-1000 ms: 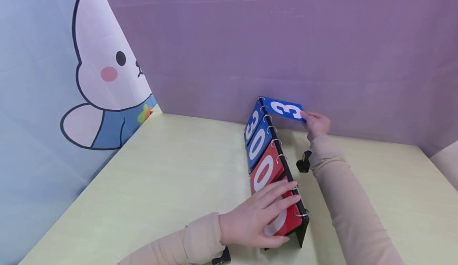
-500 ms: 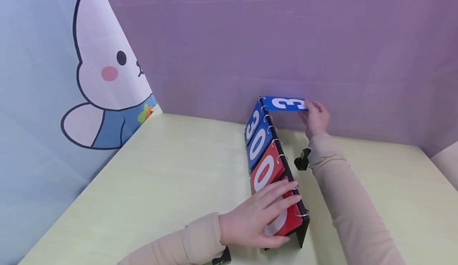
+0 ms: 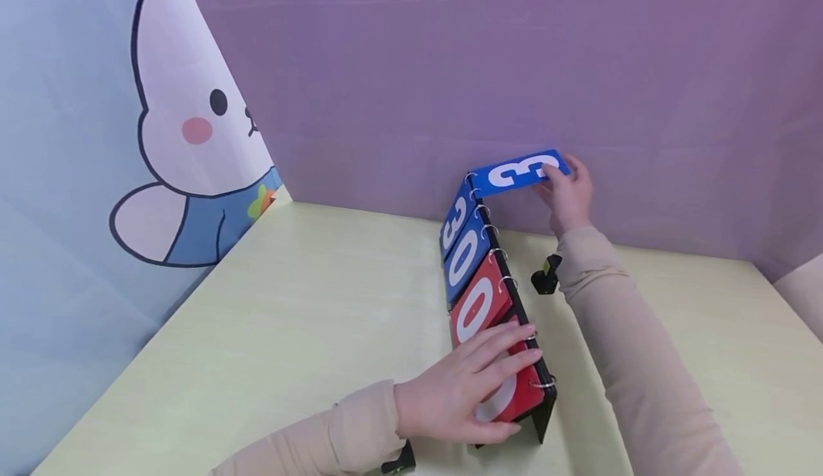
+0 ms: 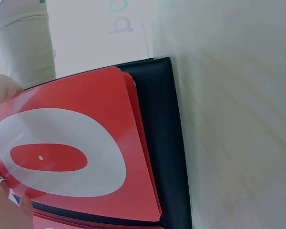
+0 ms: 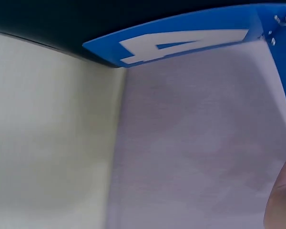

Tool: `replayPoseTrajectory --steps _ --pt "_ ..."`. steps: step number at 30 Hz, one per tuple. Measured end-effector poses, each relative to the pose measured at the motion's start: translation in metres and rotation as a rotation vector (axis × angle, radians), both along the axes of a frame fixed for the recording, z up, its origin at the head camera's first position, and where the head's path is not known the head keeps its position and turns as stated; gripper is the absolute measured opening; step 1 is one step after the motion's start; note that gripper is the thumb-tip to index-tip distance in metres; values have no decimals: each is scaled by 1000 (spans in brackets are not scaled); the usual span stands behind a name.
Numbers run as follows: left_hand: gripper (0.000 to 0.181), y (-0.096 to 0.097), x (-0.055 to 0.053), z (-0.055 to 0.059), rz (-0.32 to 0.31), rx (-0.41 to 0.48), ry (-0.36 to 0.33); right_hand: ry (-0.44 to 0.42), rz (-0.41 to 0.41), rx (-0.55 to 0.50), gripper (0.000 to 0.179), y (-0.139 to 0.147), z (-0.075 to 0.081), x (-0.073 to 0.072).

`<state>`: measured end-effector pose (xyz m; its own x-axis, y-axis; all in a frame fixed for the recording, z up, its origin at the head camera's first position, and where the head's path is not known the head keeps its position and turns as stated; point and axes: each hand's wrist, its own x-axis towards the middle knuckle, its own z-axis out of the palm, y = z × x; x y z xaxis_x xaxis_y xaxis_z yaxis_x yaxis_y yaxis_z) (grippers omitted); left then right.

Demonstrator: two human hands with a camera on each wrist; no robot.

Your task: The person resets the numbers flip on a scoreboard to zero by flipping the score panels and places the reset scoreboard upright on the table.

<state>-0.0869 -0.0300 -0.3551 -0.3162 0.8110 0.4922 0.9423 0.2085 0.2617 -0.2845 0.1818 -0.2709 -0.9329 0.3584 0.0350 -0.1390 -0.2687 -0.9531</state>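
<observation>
Pinches the raised blue card [image 3: 519, 172] at its right end with the right hand [image 3: 571, 194], placing a fingertip over part of the white 3. Holds it out to the right from the far end of the flip scoreboard [image 3: 516, 304], tilted slightly upward and joined there by metal rings [image 3: 476, 194]. Rests the left hand [image 3: 466, 394], with fingers spread and fairly straight, across the near red card [image 4: 71, 157], reaching the scoreboard's top edge with the fingertips. Bears a large white 0 on that card, as seen from the left wrist. Stands, as a scoreboard, on the pale table [image 3: 347, 283], stretching from near to far, slightly right of the middle. Displays on its left face, from the far end nearward, a blue 3 card [image 3: 454, 222], a blue 0 card [image 3: 466, 258] and a red 0 card [image 3: 477, 311]. Shows, from the right wrist, a blue 4 card [image 5: 181, 43] along a dark panel. Includes a purple sheet [image 3: 514, 68] on the far side.
</observation>
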Motion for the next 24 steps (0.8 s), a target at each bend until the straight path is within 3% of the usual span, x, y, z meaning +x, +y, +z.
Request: replayPoseTrajectory --steps 4,12,17,24 --pt "83 0 -1 1 -1 3 -2 42 90 115 56 -12 5 -1" --pt "83 2 -3 0 6 12 41 6 286 721 50 -33 0 0" --pt "83 3 -2 0 8 6 39 10 400 893 59 -42 -5 -3" --pt "82 4 -2 1 7 22 61 39 410 1085 45 -48 -6 -5"
